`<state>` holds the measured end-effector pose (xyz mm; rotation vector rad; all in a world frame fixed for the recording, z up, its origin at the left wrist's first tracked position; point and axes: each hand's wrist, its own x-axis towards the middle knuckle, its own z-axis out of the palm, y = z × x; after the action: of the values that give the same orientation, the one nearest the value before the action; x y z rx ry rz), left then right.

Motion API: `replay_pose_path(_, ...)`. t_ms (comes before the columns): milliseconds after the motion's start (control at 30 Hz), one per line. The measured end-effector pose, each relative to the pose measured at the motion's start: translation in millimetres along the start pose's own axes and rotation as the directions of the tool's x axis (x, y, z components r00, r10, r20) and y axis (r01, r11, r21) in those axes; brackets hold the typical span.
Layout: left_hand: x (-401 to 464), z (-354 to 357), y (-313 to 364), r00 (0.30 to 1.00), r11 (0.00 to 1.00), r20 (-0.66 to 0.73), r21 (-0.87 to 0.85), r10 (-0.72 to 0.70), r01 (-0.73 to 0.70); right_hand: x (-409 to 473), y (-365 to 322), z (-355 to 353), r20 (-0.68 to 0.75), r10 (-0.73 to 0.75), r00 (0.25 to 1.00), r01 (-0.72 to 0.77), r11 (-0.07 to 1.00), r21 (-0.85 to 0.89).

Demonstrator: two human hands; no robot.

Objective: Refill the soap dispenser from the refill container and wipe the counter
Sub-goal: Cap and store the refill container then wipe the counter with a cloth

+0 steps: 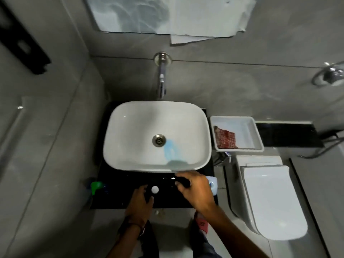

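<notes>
My left hand (141,199) curls around a dark soap dispenser on the black counter (115,198); only the dispenser's round white top (155,189) shows clearly between thumb and fingers. To its right, my right hand (197,190) grips a small black piece (183,181), apparently the pump top, just in front of the sink. The white and blue refill container (212,183) stands at the counter's right edge, mostly hidden behind my right hand. A red checked cloth (226,137) lies in a white tray (251,127) to the right of the sink.
A white basin (130,127) with a blue soap streak (171,149) near the drain fills the counter's back. A green funnel (97,185) sits at the counter's left front corner. A wall tap (161,79) hangs above the basin and a toilet (271,198) stands on the right.
</notes>
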<state>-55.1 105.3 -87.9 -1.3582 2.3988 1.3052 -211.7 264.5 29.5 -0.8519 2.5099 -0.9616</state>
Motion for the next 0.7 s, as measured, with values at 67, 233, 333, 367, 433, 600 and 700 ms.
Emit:
replay_pose_path(67,5.1,8.9,10.5,1.0,0.998,0.006,0.053,0.027,-0.027,-5.3,15.6,-28.5,-0.053,-0.007,0.999,0.007,1.0,-0.001)
replay_pose_path(233,12.7,20.5,22.9,0.999,0.979,0.01,0.198,0.05,-0.051,-25.0,61.4,-69.5,-0.031,0.145,0.989,-0.141,0.984,0.108)
replay_pose_path(333,15.0,21.0,23.9,0.997,0.967,0.029,0.242,0.077,-0.082,-36.8,89.4,-71.0,0.068,0.216,0.974,-0.224,0.965,0.139)
replay_pose_path(367,15.2,20.9,24.7,0.996,0.962,0.032,0.258,0.086,-0.091,-38.8,97.6,-69.0,0.103,0.228,0.968,-0.241,0.962,0.13)
replay_pose_path(433,15.9,19.9,26.0,0.995,0.954,0.026,0.281,0.101,-0.105,-39.3,109.6,-61.3,0.15,0.249,0.957,-0.268,0.955,0.123)
replay_pose_path(600,19.0,19.5,27.1,0.992,0.945,0.021,0.305,0.122,-0.123,-35.4,125.2,-40.0,0.157,0.288,0.945,-0.311,0.938,0.152)
replay_pose_path(700,18.9,19.1,28.7,0.992,0.947,0.036,0.293,0.124,-0.129,-33.5,133.1,-31.8,0.149,0.303,0.941,-0.325,0.934,0.149)
